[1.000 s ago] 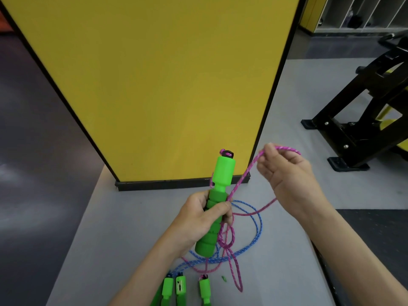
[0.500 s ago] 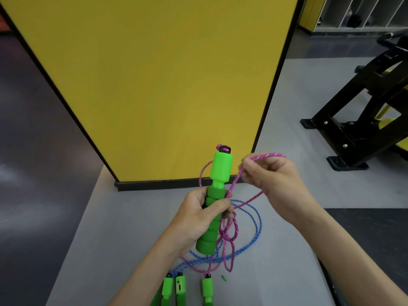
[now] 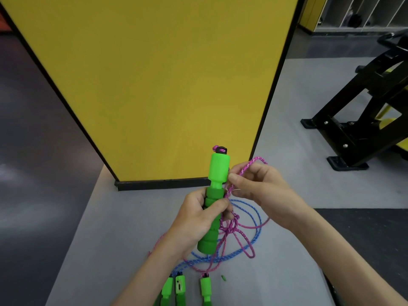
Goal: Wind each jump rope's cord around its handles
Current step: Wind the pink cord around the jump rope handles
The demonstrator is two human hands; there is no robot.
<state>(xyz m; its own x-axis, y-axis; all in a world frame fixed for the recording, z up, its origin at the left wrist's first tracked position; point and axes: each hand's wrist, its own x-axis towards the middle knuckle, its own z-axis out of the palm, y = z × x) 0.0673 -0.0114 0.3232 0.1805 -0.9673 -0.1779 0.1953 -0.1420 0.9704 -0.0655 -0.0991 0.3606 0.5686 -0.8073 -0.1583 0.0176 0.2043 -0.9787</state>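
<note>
**Both hands closed on the pink rope: left round the handle, right pinching the cord**

The left hand (image 3: 198, 219) has its grip wrapped right round the ribbed lower part of a green handle (image 3: 217, 171). The fingers curl round it and the thumb lies across the front. The handle stands nearly upright above the grey worktop (image 3: 106, 235), with its black-and-pink cap pointing to 12 o'clock.

At 3 o'clock of the handle, just beside its smooth upper barrel, the right hand (image 3: 262, 191) has its grip closed. The thumb and fingertips pinch a loop of the pink cord (image 3: 230, 228). One bend of that loop sticks out above the knuckles towards 1 o'clock.

From the pinch the cord runs down past the handle's neck towards 6 o'clock. It bunches in a loose tangle beside the left thumb, then hangs in slack loops onto the worktop.

A blue cord (image 3: 254, 214) lies in wide curves on the worktop beneath the hands, crossing under the pink loops.

At 6 o'clock of the view two more green handles (image 3: 167, 290) lie side by side. A third handle (image 3: 205, 287) lies just to their 3 o'clock, with the pink cord running to its cap. A tiny green scrap (image 3: 223, 277) lies near it.

A yellow panel (image 3: 165, 74) stands at the far edge at 12 o'clock, and a black frame (image 3: 364, 102) stands well apart at 2 o'clock.
</note>
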